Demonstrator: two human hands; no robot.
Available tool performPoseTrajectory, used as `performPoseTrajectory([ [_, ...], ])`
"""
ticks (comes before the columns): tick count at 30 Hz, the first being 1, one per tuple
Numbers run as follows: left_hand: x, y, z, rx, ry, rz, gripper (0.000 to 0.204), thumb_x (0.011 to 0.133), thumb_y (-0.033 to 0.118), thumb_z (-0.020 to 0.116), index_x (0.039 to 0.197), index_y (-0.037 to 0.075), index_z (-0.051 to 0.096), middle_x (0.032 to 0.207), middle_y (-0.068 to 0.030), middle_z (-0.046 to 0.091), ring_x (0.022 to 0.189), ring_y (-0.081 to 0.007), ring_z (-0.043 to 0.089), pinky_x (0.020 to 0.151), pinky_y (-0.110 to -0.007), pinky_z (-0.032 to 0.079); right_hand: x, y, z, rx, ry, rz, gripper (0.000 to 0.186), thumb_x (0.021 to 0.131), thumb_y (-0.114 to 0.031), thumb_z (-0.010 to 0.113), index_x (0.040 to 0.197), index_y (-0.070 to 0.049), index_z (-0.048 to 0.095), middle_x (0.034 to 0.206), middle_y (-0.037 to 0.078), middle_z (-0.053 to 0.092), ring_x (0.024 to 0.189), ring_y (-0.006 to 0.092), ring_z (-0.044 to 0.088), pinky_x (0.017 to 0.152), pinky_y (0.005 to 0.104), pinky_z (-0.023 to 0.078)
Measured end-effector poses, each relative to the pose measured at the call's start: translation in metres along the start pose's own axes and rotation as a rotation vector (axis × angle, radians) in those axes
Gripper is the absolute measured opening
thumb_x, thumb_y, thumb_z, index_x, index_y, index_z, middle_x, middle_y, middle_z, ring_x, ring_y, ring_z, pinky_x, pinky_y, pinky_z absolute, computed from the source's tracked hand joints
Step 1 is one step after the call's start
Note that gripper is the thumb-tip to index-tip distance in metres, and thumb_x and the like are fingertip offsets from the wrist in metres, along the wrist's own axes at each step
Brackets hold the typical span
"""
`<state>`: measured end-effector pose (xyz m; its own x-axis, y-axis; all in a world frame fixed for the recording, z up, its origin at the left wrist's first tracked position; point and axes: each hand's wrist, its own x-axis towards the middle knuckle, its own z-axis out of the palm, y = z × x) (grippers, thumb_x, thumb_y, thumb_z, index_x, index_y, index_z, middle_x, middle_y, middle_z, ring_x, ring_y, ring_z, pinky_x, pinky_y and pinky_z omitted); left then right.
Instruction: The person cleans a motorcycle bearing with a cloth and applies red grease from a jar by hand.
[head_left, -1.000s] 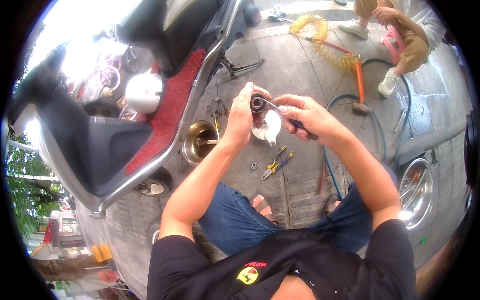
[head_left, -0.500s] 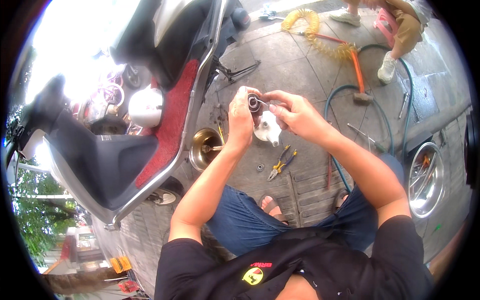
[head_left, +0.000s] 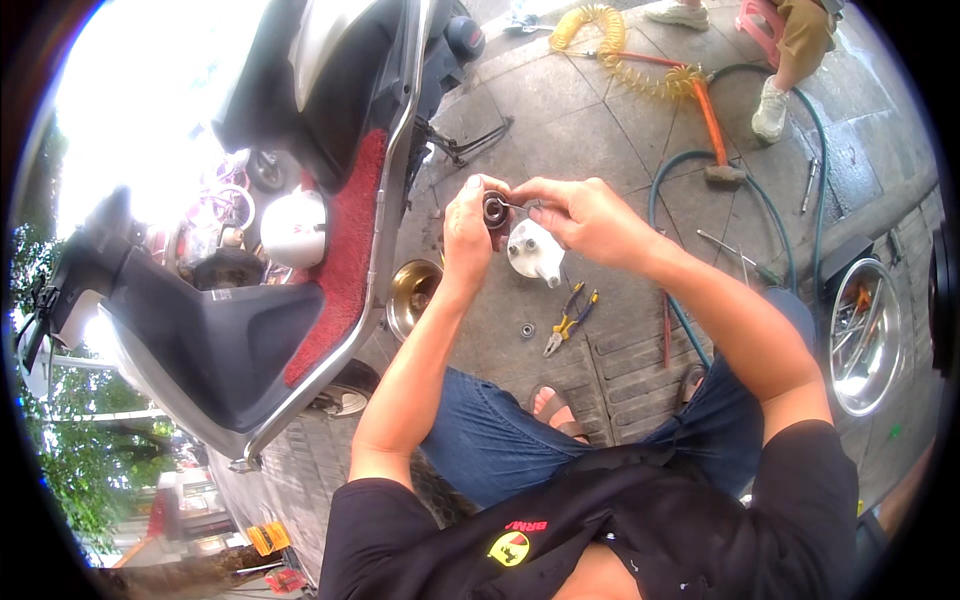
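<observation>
My left hand (head_left: 467,230) is closed around a dark, round metal part (head_left: 494,211) with a ring-shaped opening turned up toward me. My right hand (head_left: 592,218) pinches a thin metal pick (head_left: 516,206), its tip at the rim of that opening. Most of the pick is hidden by my fingers. Below my hands a white round cover with a lug (head_left: 535,251) lies on the paving. Nearer to me are yellow-and-blue pliers (head_left: 571,320), jaws toward me and handles spread, and a small ring-shaped bearing (head_left: 527,330) left of them.
A scooter (head_left: 362,220) with a red footboard mat fills the left. Beside my left forearm stands a brass-coloured bowl (head_left: 408,290). A hammer (head_left: 724,176), a green hose (head_left: 655,200) and a coiled yellow hose (head_left: 640,85) lie to the right. A shiny tool bowl (head_left: 865,340) stands far right; another person's shoe (head_left: 771,110) is beyond.
The whole view has shifted slightly. My left hand keeps hold of the round part, and my right hand still has the pick at its opening, with only a small change in angle.
</observation>
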<state>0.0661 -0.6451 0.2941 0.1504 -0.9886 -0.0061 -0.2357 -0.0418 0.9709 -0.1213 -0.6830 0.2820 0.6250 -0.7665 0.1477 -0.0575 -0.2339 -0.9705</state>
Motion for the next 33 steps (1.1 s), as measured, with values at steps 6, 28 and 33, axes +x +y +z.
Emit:
performPoseTrajectory([
  [6,0.0,-0.007,0.008,-0.158,0.082,-0.07,0.037,0.102,0.038,0.035,0.092,0.009,0.056,0.068,-0.0021,0.057,0.053,-0.0088,0.05,0.043,-0.024,0.039,-0.004,0.001,0.011,-0.287,0.157,-0.134,0.028,0.092,-0.017,0.056,0.118,-0.014,0.063,0.089,0.018,0.068,0.083,0.0368,0.066,0.069,0.0438,0.051],
  [28,-0.002,-0.006,0.025,-0.78,0.111,-0.222,0.047,0.102,0.046,0.031,0.093,0.008,0.057,0.073,-0.0044,0.056,0.064,-0.017,0.052,0.058,-0.032,0.042,0.001,0.01,0.025,-0.404,0.396,-0.496,0.046,0.084,-0.005,0.058,0.129,-0.017,0.059,0.075,0.003,0.065,0.061,0.0218,0.065,0.055,0.0332,0.053],
  [33,0.0,-0.004,0.02,-0.894,0.192,-0.292,0.049,0.102,0.05,0.033,0.103,0.008,0.057,0.081,-0.007,0.06,0.072,-0.019,0.056,0.064,-0.033,0.045,-0.002,0.006,0.024,-0.443,0.329,-0.584,0.046,0.082,-0.005,0.062,0.126,-0.018,0.061,0.078,0.006,0.065,0.062,0.0244,0.064,0.053,0.0342,0.051],
])
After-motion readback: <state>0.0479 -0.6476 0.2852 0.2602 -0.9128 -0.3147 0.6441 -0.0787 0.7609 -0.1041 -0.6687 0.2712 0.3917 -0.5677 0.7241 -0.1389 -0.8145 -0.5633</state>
